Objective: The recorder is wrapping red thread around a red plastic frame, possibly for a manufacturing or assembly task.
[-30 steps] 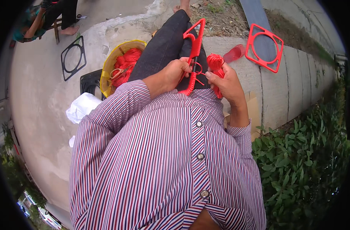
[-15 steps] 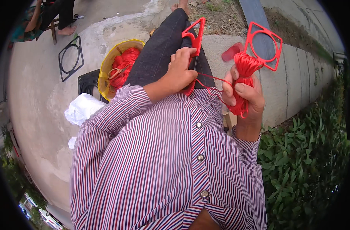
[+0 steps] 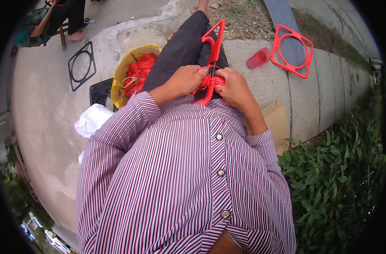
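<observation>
Red frame [image 3: 217, 44], left and right fingers [image 3: 225, 74] gripping red cord [image 3: 218, 81] at its edge (wide concrete [image 3: 303, 101] rightward)

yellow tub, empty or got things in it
Not empty: red cord and scissors show inside the yellow tub.

A red, blue and white striped shirt [image 3: 159, 169] with round buttons [image 3: 221, 172] meets dark trousers [image 3: 178, 55].

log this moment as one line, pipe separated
left grip: at red frame by lap, fingers partly hidden | right grip: on red cord | yellow basket: red skeins, scissors inside
</observation>
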`<state>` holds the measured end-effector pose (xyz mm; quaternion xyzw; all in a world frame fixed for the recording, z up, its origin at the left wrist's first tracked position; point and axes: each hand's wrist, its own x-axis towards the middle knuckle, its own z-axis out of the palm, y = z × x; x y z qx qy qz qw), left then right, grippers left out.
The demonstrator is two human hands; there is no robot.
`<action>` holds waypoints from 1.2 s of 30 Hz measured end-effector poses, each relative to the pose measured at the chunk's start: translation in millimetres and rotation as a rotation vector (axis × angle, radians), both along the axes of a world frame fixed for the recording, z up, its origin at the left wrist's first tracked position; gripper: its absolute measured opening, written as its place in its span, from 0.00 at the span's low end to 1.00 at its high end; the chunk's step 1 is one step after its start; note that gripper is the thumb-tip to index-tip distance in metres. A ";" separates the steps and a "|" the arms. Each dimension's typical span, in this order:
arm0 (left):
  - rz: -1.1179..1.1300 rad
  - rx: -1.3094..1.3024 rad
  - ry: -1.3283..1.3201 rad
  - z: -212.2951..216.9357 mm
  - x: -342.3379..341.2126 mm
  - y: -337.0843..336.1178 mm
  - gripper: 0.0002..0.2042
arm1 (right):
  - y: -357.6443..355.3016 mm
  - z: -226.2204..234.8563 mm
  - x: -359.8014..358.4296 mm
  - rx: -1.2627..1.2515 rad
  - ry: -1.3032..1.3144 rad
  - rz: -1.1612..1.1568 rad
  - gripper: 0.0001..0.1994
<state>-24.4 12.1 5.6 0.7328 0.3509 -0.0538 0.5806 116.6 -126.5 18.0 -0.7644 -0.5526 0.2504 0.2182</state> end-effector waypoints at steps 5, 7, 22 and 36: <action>0.089 0.521 -0.263 26.0 2.7 8.6 0.13 | -5.3 26.4 -2.8 0.273 0.107 -0.164 0.20; 0.110 0.494 -0.319 40.0 3.3 4.2 0.14 | -10.3 37.7 -6.3 0.432 0.200 -0.233 0.24; 0.231 -0.603 -0.215 28.2 11.6 -0.2 0.08 | -140.6 96.5 121.5 1.294 1.457 -0.384 0.07; 0.256 -0.651 -0.148 21.5 4.1 -5.4 0.09 | -35.7 36.6 19.7 0.261 0.958 -0.468 0.07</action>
